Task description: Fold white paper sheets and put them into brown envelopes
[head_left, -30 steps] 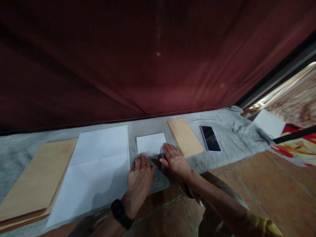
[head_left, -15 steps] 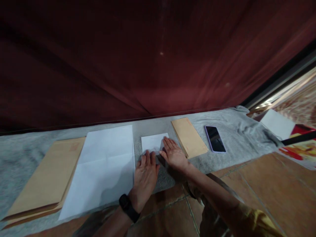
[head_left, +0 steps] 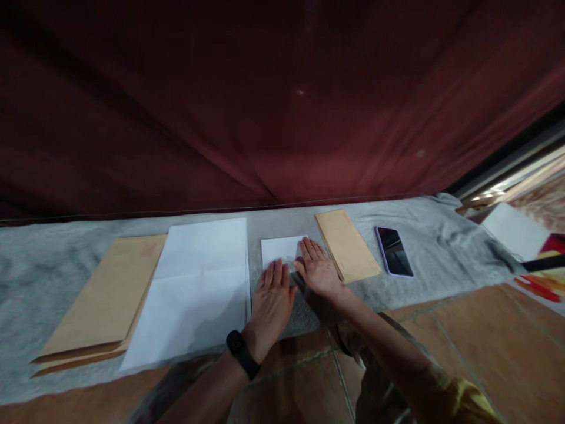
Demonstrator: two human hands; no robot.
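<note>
A small folded white paper (head_left: 278,250) lies on a grey cloth (head_left: 66,265) spread on the floor. My left hand (head_left: 272,300), with a black watch on the wrist, lies flat with its fingers stretched over the paper's near edge. My right hand (head_left: 318,270) lies flat beside it, fingers spread on the paper's right part. Both hands press down and hold nothing. Just right of my right hand lies a tan envelope (head_left: 348,245).
A large white sheet (head_left: 196,288) lies left of the hands, next to a stack of tan envelopes (head_left: 106,297). A phone (head_left: 394,251) lies face up at the right. Dark red curtain hangs behind. Brown floor tiles (head_left: 463,335) run along the near side.
Both hands have slid forward onto the small folded paper and now cover more of it. The view has shifted slightly to the left.
</note>
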